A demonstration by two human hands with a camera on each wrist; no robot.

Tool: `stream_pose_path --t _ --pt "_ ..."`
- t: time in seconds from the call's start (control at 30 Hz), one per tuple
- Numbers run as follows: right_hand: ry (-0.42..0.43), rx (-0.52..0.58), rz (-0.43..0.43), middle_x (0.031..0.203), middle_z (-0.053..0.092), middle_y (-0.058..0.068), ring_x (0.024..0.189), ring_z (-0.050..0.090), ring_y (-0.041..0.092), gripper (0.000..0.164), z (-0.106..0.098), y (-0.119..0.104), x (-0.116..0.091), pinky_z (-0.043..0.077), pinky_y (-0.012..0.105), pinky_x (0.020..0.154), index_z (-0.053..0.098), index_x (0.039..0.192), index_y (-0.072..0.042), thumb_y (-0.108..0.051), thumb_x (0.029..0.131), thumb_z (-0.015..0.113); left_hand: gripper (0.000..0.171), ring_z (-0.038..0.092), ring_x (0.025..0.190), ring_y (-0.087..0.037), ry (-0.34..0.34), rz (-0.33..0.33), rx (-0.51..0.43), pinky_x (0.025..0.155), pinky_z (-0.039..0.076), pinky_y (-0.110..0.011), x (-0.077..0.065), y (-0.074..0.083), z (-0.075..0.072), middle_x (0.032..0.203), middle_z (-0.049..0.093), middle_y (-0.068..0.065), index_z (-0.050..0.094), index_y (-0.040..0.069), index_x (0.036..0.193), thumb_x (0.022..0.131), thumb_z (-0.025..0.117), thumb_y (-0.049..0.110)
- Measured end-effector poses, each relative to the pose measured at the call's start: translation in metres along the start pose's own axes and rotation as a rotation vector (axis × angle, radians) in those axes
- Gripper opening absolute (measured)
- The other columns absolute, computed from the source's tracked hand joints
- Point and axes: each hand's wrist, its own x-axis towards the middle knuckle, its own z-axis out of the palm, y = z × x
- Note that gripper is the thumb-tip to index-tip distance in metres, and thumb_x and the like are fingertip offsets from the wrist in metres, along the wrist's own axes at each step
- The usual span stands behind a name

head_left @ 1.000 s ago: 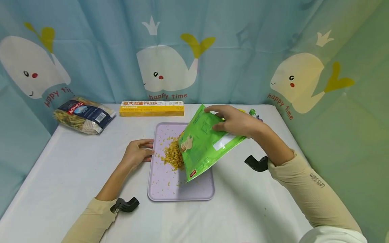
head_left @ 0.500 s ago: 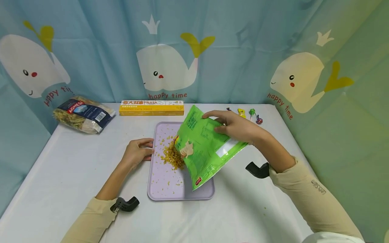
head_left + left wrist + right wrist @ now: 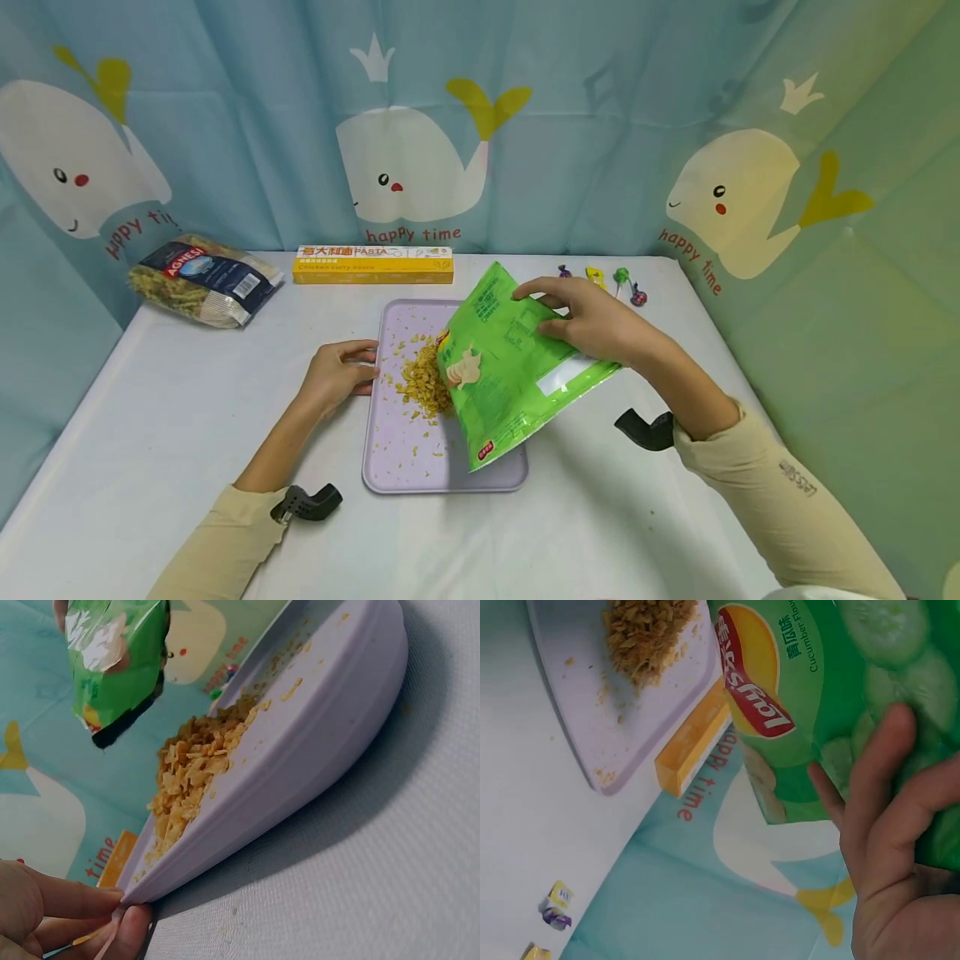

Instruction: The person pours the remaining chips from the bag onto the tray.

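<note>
My right hand grips a green Lay's cucumber-flavour chip bag, tilted over the purple tray. In the right wrist view the bag's printed front shows, with fingers spread over it. Beneath the bag's lower left side, a heap of crushed chips lies on the tray, partly hidden by the bag. My left hand holds the tray's left rim; the left wrist view shows the fingers pinching the edge. There the bag's dark opening hangs above the crumbs, apart from them.
An Agnesi pasta bag lies at the back left. Beside it is a yellow pasta box. Several wrapped candies and lollipops lie at the back right, behind my right hand. A curtain closes off the back.
The chip bag and right hand swung slightly, ending a little right and lower than a second ago. More candies show behind the hand. The left hand and tray stay put.
</note>
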Motion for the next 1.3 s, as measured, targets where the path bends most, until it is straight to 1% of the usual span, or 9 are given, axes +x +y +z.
stream_pose_path --t 0.1,0.3,0.5,0.63,0.83,0.93,1.07,1.17,1.3 --pt "0.012 -0.024 0.014 0.110 0.061 0.005 0.083 0.062 0.016 0.043 -0.002 0.001 -0.001 0.051 0.033 0.075 0.052 0.127 -0.018 -0.002 0.088 0.058 0.050 0.064 0.078 -0.019 -0.001 -0.004 -0.003 0.065 0.059 -0.033 0.000 0.000 0.000 0.111 0.054 -0.016 0.055 0.007 0.128 0.080 0.065 -0.005" --pt "0.007 -0.005 0.096 0.104 0.061 0.012 0.072 0.063 0.019 0.041 -0.009 0.004 -0.002 0.050 0.034 0.075 0.051 0.128 -0.011 -0.009 0.088 0.060 0.050 0.064 0.079 -0.020 -0.007 -0.001 -0.004 0.065 0.059 -0.034 0.000 0.000 0.000 0.111 0.054 -0.016 0.054 0.006 0.128 0.080 0.064 -0.005" --pt "0.047 -0.012 0.120 0.099 0.063 0.013 0.069 0.063 0.018 0.037 -0.012 0.007 -0.001 0.050 0.031 0.072 0.054 0.126 -0.007 -0.010 0.089 0.058 0.050 0.064 0.081 -0.022 -0.009 -0.003 -0.005 0.065 0.059 -0.034 0.000 0.000 -0.001 0.111 0.053 -0.016 0.054 0.006 0.128 0.080 0.064 -0.005" --pt "0.068 -0.021 0.105 0.097 0.064 0.013 0.070 0.063 0.020 0.034 -0.012 0.007 0.001 0.051 0.033 0.071 0.056 0.124 -0.007 -0.010 0.089 0.058 0.049 0.063 0.081 -0.022 -0.003 -0.004 -0.009 0.065 0.059 -0.034 0.000 0.000 -0.001 0.110 0.054 -0.017 0.054 0.006 0.127 0.080 0.064 -0.005" --pt "0.156 -0.064 0.100 0.104 0.060 0.010 0.085 0.055 0.020 0.028 -0.011 0.007 0.002 0.046 0.032 0.075 0.061 0.117 -0.011 -0.013 0.089 0.059 0.050 0.064 0.082 -0.022 -0.007 -0.006 -0.011 0.065 0.059 -0.034 0.000 0.000 -0.001 0.111 0.054 -0.017 0.054 0.006 0.128 0.080 0.064 -0.005" --pt "0.167 -0.022 0.113 0.103 0.059 0.011 0.077 0.058 0.021 0.035 -0.010 0.006 0.002 0.049 0.032 0.069 0.058 0.121 -0.012 -0.018 0.088 0.063 0.050 0.064 0.081 -0.021 -0.011 -0.006 -0.011 0.065 0.059 -0.034 0.001 -0.001 -0.001 0.111 0.054 -0.016 0.054 0.007 0.128 0.080 0.065 -0.004" --pt "0.136 0.025 0.129 0.101 0.061 0.012 0.068 0.062 0.021 0.042 -0.010 0.006 0.001 0.053 0.032 0.062 0.054 0.125 -0.011 -0.019 0.086 0.066 0.050 0.064 0.081 -0.021 -0.012 -0.005 -0.012 0.065 0.059 -0.034 0.001 -0.001 -0.001 0.111 0.054 -0.016 0.054 0.007 0.128 0.080 0.065 -0.004" --pt "0.130 -0.014 0.122 0.093 0.061 0.011 0.070 0.059 0.019 0.039 -0.011 0.007 0.001 0.050 0.030 0.068 0.055 0.123 -0.010 -0.016 0.086 0.065 0.050 0.064 0.081 -0.021 -0.009 -0.004 -0.014 0.065 0.059 -0.035 0.001 -0.001 -0.001 0.111 0.054 -0.017 0.054 0.007 0.128 0.080 0.064 -0.004" --pt "0.162 -0.075 0.093 0.081 0.062 0.009 0.070 0.053 0.019 0.029 -0.010 0.007 0.000 0.045 0.030 0.071 0.061 0.115 -0.009 -0.014 0.087 0.064 0.049 0.064 0.081 -0.021 -0.004 -0.005 -0.016 0.065 0.059 -0.035 0.001 -0.001 -0.001 0.111 0.054 -0.017 0.055 0.007 0.128 0.081 0.064 -0.005"
